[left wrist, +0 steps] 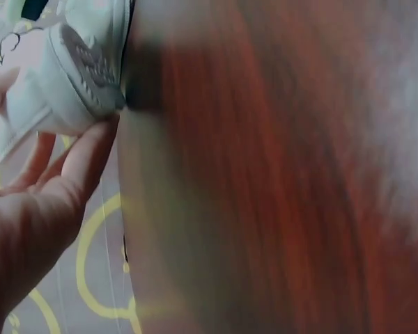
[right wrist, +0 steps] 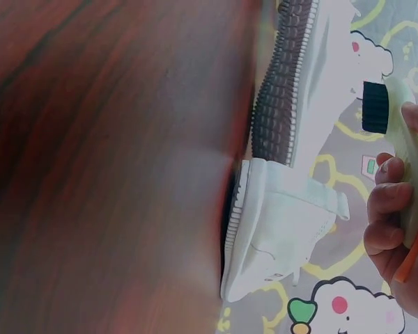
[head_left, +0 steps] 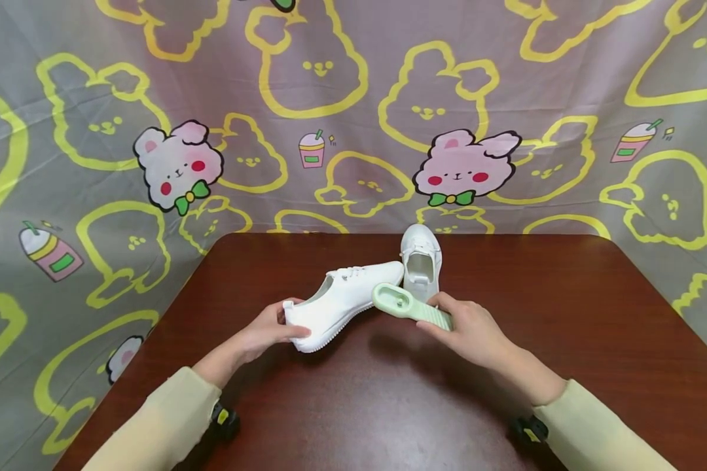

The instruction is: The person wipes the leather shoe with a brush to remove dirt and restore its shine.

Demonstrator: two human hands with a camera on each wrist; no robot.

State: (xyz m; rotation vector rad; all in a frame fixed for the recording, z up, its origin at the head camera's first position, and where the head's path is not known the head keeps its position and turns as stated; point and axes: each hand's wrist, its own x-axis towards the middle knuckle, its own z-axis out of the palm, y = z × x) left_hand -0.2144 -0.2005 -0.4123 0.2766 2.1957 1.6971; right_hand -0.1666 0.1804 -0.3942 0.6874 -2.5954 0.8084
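Note:
My left hand (head_left: 271, 329) grips a white lace-up shoe (head_left: 338, 302) by its heel, fingers on one side and thumb on the other. The shoe is tilted, heel nearest me and toe pointing right; its ridged sole (right wrist: 284, 90) shows in the right wrist view. In my right hand (head_left: 471, 327) is a pale green brush (head_left: 409, 306), held by its handle. Dark bristles (right wrist: 375, 108) face away from the palm, apart from the shoe. Behind the brush a second white shoe (head_left: 421, 252) stands on the table, toe away from me.
The dark reddish-brown wooden table (head_left: 353, 405) reaches back to a patterned curtain (head_left: 353, 131) with yellow bear outlines, which also hangs on the left and right. Dark wrist devices (head_left: 225, 422) sit below both sleeves. Something orange (right wrist: 412, 254) lies by the right palm.

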